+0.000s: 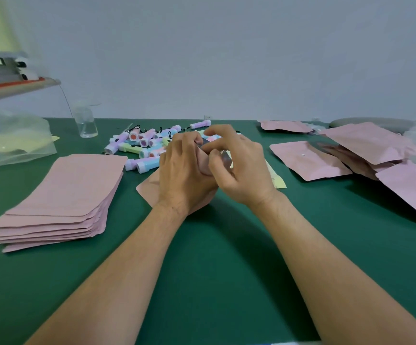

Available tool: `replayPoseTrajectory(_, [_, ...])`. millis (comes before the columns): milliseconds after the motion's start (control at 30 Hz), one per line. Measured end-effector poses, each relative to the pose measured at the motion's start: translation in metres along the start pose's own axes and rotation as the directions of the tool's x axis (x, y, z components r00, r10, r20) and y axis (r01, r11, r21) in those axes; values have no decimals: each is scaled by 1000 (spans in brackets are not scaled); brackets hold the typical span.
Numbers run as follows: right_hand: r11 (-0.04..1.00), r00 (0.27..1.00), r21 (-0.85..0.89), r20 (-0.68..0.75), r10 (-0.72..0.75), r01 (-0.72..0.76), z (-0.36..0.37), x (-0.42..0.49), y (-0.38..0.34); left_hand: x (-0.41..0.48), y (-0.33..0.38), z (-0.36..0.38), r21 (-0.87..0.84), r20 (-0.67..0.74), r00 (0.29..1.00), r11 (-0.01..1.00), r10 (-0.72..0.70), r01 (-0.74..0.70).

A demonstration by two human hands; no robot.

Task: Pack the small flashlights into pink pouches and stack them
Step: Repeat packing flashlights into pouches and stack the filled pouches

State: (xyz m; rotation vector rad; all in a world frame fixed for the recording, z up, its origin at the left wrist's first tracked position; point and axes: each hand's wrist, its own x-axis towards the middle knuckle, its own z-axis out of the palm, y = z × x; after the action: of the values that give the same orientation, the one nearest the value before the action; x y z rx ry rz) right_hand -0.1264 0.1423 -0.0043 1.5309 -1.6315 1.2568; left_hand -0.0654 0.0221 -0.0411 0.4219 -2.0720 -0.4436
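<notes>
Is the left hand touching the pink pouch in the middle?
Touching. The head view shows the left hand gripping the pouch, fingers curled round its top edge.

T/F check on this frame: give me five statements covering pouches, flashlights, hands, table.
1. The stack of flat pink pouches lies left of the hands. True.
2. Both hands hold nothing. False: the left hand and the right hand grip the held pouch between them.
3. The flashlights lie in a loose pile beyond the hands. True.
4. The table is red. False: the table is green.
5. The pouches on the right lie scattered, not neatly stacked. True.
</notes>
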Motion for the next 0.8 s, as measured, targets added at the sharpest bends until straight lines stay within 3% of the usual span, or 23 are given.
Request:
replayPoseTrajectory(400, [978,989,-142,-11,149,-149,-9,6,15,1,-9,-1,73,-43,998,996,50,-47])
replayPoseTrajectory(567, [986,988,-138,109,112,-96,-11,3,14,4,0,-9,152,23,998,987,57,-60])
replayPoseTrajectory(800, [970,987,-229,117,114,-85,-11,5,10,8,12,-21,230,22,988,961,152,-153])
